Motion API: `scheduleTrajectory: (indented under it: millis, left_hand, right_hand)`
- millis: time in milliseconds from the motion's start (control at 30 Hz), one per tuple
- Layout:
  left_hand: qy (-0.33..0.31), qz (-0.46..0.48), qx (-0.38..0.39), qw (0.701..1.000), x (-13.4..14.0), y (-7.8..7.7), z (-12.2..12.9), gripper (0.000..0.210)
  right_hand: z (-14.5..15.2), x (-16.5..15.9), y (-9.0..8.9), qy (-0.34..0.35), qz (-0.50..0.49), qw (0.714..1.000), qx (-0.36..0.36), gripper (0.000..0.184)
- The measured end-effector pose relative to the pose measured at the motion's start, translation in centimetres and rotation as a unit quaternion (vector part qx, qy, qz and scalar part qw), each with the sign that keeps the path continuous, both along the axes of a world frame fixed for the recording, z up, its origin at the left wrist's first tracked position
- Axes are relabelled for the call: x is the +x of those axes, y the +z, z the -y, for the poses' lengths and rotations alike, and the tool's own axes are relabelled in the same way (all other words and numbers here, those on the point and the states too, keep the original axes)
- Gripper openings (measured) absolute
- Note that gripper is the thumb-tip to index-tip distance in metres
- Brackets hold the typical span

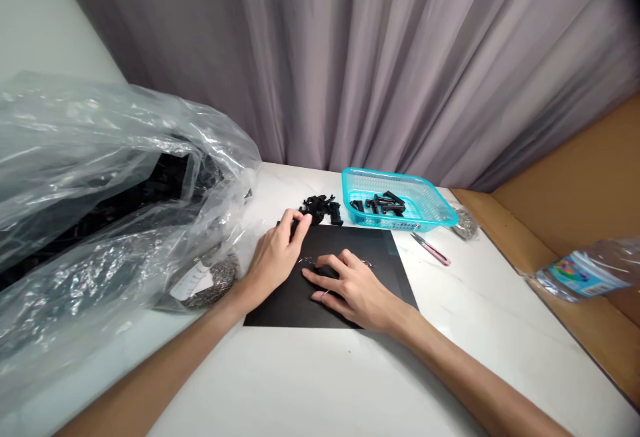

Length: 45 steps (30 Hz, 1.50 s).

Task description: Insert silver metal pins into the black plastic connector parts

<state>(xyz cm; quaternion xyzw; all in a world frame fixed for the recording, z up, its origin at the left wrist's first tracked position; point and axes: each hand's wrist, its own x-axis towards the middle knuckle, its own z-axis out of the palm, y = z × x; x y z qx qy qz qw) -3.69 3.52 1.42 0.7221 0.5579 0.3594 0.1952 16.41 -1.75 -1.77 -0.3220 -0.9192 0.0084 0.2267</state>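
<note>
Mat: black, near edge straight; table running on before it, and rightward to carton. Bag: at left. Basket: just beyond far edge. Parts: small, black, jumbled, heaped at far edge. Left hand: beside parts, thumb and forefinger nearly together; pinch unclear. Right hand: over mat, fingers spread; hold unclear.

The left hand is pinched, the right hand spread palm-down.
</note>
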Motion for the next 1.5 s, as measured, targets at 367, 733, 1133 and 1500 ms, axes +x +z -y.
scheduleTrajectory:
  millis: [367, 733, 1133, 1500]
  left_hand:
    - [-0.144, 0.224, -0.192, 0.945, 1.5, 0.2, 1.4, 0.038]
    - [-0.236, 0.189, -0.199, 0.932, 2.1, 0.6, 2.0, 0.037]
    - [-0.281, 0.023, -0.035, 0.959, 2.1, -0.9, 2.8, 0.019]
    - [-0.316, -0.057, -0.030, 0.946, 2.1, -1.7, 2.4, 0.017]
  right_hand:
    - [-0.3, 1.3, 0.6, 0.011, -0.200, 0.979, -0.047, 0.017]
    - [0.8, 4.9, 2.1, -0.118, -0.243, 0.950, -0.155, 0.013]
    - [0.2, 5.5, 2.9, -0.143, -0.348, 0.889, -0.260, 0.016]
    - [0.6, 4.9, 2.6, -0.101, -0.321, 0.881, -0.331, 0.011]
